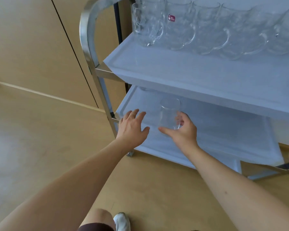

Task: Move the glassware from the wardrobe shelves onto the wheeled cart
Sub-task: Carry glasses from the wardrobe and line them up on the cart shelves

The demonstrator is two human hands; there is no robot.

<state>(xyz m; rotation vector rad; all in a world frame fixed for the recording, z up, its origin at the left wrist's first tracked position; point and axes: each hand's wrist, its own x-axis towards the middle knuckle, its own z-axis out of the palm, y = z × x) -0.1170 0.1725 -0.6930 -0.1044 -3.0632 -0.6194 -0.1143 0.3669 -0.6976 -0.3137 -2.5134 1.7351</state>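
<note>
- Clear glass tumbler [170, 114], upright, held low over the lower white shelf [223, 130] of the steel-framed wheeled cart [97, 77].
- Right hand [182, 130] grips its base, presumably for setting down.
- Left hand [132, 127], fingers spread, holds nothing (left of the tumbler).
- Clear handled glass mugs [182, 29] fill the upper shelf.

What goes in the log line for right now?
right hand holds glass over cart lower shelf | left hand open | mugs on top shelf
</note>
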